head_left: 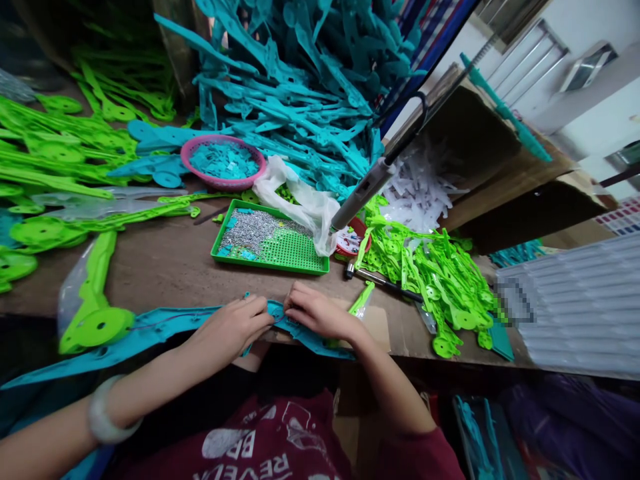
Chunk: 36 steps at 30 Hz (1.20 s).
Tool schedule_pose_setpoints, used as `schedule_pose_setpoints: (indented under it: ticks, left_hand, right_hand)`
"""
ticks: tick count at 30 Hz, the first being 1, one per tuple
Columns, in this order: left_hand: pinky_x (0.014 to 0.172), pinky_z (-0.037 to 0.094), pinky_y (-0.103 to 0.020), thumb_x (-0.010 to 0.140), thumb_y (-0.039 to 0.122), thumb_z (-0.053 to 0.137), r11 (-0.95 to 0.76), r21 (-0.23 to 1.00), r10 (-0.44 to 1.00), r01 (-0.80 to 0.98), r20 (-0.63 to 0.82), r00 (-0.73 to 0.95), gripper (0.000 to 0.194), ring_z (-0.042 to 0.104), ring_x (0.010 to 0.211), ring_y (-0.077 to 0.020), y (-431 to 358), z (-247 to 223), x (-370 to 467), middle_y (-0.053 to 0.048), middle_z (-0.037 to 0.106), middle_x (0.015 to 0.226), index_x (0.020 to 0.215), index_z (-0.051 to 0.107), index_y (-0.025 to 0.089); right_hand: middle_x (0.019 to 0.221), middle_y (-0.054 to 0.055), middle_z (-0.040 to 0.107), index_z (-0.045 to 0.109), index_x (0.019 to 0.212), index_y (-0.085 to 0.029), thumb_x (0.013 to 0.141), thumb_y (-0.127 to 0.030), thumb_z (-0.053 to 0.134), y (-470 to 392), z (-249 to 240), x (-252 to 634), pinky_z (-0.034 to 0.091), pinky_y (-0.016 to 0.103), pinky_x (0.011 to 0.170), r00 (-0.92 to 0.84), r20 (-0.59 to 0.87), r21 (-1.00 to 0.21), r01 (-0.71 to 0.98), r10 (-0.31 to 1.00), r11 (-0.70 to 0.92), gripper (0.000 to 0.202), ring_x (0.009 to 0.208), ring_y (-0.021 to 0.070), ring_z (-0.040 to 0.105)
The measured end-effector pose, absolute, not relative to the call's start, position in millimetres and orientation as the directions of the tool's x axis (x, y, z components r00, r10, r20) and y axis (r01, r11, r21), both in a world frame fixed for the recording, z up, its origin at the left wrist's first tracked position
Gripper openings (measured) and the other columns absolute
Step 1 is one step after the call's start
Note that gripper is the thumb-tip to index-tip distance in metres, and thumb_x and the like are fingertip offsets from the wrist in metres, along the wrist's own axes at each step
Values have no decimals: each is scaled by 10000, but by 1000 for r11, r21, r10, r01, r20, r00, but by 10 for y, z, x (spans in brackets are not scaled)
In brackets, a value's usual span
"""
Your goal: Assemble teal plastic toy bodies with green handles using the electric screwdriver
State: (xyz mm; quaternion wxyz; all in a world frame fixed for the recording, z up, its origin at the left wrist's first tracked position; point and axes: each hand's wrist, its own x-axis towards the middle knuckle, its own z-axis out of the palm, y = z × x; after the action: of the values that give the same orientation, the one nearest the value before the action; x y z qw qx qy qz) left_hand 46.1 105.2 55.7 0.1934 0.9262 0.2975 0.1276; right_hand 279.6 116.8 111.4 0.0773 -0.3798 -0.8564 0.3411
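A long, curved teal plastic part [165, 327] lies along the table's front edge, its narrow end reaching to the far left. My left hand [235, 327] rests on its middle with fingers bent and pressed together. Close by on the right, my right hand [317, 312] has its fingers curled down onto the same part. A thin dark wire [173, 320] runs along the part's inner side towards my left fingers. Whether my fingertips also pinch something small is hidden. A green plastic part [103, 325] lies against the teal part's left stretch.
Beyond my hands sits a green perforated tray [300, 267] of small metal screws. Behind it are a pink basket [223, 181] of teal pieces and a white plastic bag [320, 213]. A hammer [383, 280], green parts [435, 273] and an upright grey-handled tool [363, 193] stand right.
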Motion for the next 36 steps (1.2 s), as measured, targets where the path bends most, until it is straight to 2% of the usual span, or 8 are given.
schedule_pose_setpoints:
  ticks: [6, 11, 15, 19, 22, 25, 29, 36]
  left_hand:
    - [760, 455, -361, 999, 147, 436, -807, 346, 555, 479, 164, 816, 221, 578, 889, -229, 1021, 566, 464, -59, 597, 997, 1070, 639, 202]
    - [803, 454, -365, 963, 53, 410, -817, 265, 561, 513, 158, 812, 322, 580, 934, -228, 952, 551, 531, -70, 604, 1038, 1184, 599, 191]
    - [836, 459, -373, 972, 57, 355, -806, 255, 578, 534, 148, 802, 360, 586, 945, -223, 937, 563, 579, -70, 605, 1040, 1181, 615, 192]
    - [826, 469, -391, 970, 67, 338, -797, 211, 597, 566, 136, 791, 381, 596, 919, -240, 933, 593, 613, -69, 607, 994, 1172, 636, 192]
    - [758, 464, -370, 972, 99, 383, -804, 183, 588, 565, 113, 801, 342, 596, 893, -251, 944, 632, 622, -69, 609, 964, 1156, 654, 196]
    - [788, 450, -369, 954, 97, 458, -826, 165, 561, 540, 130, 818, 313, 587, 1001, -264, 963, 650, 618, -91, 630, 1089, 1186, 647, 189]
    - [870, 416, -365, 924, 70, 520, -875, 189, 478, 447, 185, 858, 322, 545, 1144, -257, 998, 599, 610, -99, 611, 1270, 1211, 631, 163]
    - [892, 385, -351, 942, 121, 548, -882, 259, 445, 394, 181, 877, 242, 570, 1078, -229, 1075, 586, 605, -78, 661, 1149, 1135, 669, 202]
  right_hand:
    - [943, 27, 480, 573, 951, -169, 998, -189, 494, 1155, 1068, 2753, 427, 248, 744, -653, -113, -575, 657, 749, 487, 94, 821, 141, 505]
    - [923, 30, 495, 597, 902, -168, 969, -166, 533, 1127, 1083, 2785, 381, 249, 683, -661, -87, -470, 687, 745, 555, 94, 785, 145, 479]
    - [920, 43, 511, 650, 982, -159, 983, -161, 513, 1029, 1099, 2828, 354, 262, 678, -689, -87, -345, 699, 720, 627, 137, 790, 155, 466]
    - [896, 57, 531, 680, 992, -165, 998, -180, 500, 897, 1111, 2847, 330, 295, 686, -641, -74, -184, 761, 764, 622, 181, 815, 182, 451]
    - [923, 70, 549, 686, 1014, -165, 1006, -183, 494, 791, 1115, 2871, 336, 302, 698, -599, -57, -151, 796, 799, 586, 192, 850, 190, 466]
    - [932, 73, 554, 671, 1114, -166, 1012, -191, 494, 676, 1112, 2904, 338, 303, 701, -569, -42, -140, 817, 822, 559, 206, 852, 190, 466]
    - [901, 83, 571, 683, 1031, -165, 1005, -194, 497, 529, 1075, 2910, 322, 347, 742, -511, -6, -13, 859, 859, 511, 190, 862, 218, 440]
    - [945, 102, 594, 647, 1138, -165, 1008, -174, 458, 336, 1020, 2854, 330, 384, 744, -488, 19, 88, 870, 872, 485, 230, 862, 241, 429]
